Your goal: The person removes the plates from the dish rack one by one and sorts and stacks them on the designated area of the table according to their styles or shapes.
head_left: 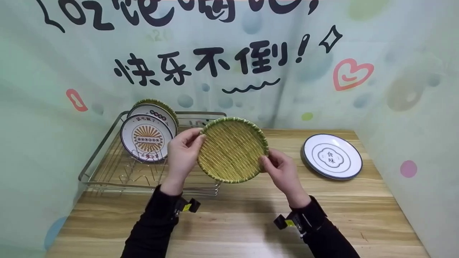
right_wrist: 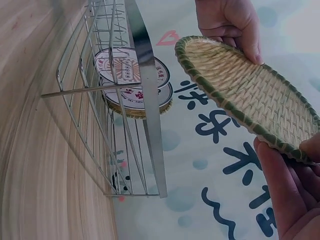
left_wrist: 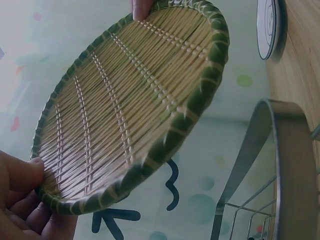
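Yellow-green woven tray (head_left: 232, 150) with a darker green rim (left_wrist: 218, 40).
Fine slanting lines cover the tray, and pale bands cross its rim. One plate (head_left: 147, 139) is white with an orange sunburst and red characters; another plate (head_left: 332, 157) is white with a dark blue edge and a flower-shaped outline. The surface (head_left: 229, 222) is light brown with wood grain.

The right hand (right_wrist: 291, 200) and left hand (right_wrist: 227, 22) pinch opposite edges of a woven tray (right_wrist: 255, 95) near a metal rack (right_wrist: 155, 155) holding printed plates (right_wrist: 129, 72).
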`<state>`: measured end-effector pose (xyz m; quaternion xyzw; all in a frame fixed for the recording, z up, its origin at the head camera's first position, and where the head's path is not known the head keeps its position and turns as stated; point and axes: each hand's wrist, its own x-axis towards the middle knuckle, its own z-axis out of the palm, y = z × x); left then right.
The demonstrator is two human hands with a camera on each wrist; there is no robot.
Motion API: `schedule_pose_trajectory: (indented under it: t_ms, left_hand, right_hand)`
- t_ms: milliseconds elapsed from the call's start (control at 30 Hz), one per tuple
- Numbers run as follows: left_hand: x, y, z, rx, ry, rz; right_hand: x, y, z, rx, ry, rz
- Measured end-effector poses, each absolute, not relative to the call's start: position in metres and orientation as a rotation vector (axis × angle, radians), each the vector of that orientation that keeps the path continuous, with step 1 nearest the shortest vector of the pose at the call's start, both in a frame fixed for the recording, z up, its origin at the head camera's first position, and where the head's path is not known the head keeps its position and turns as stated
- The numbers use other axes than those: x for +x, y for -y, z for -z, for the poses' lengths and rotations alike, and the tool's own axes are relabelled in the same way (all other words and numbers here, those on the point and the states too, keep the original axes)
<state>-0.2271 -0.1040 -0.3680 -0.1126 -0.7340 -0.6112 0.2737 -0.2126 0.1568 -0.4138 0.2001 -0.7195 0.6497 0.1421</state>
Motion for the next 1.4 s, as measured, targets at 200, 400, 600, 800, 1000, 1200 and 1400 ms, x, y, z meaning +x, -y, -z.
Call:
schedule_pose_trajectory:
  t_ms: [200,400,600,800,1000,1200,1400]
  left_hand:
    - [-0.224,0.099,0.369,-0.392,1.996,1.686]
    - [-0.221,0.100,0.372,-0.434,2.021,1.662]
    - [-0.215,0.106,0.377,-0.451,2.024,1.583]
    - [-0.210,0.110,0.381,-0.460,2.041,1.510]
    - [-0.207,0.112,0.386,-0.464,2.083,1.438]
    - [-0.206,0.114,0.394,-0.459,2.114,1.413]
    - [-0.207,0.118,0.401,-0.454,2.101,1.390]
  right_hand:
    - [-0.215,-0.166,0.414,0.495,2.059,-1.897]
    - [-0.218,-0.175,0.416,0.451,2.068,-1.904]
    - [-0.222,-0.182,0.419,0.374,2.061,-1.930]
    - [-0.227,-0.189,0.425,0.262,2.057,-1.987]
    - [-0.232,-0.197,0.432,0.185,2.056,-2.034]
    - [-0.236,-0.202,0.440,0.096,2.074,-2.059]
    - [-0.241,-0.206,0.447,0.033,2.054,-2.130]
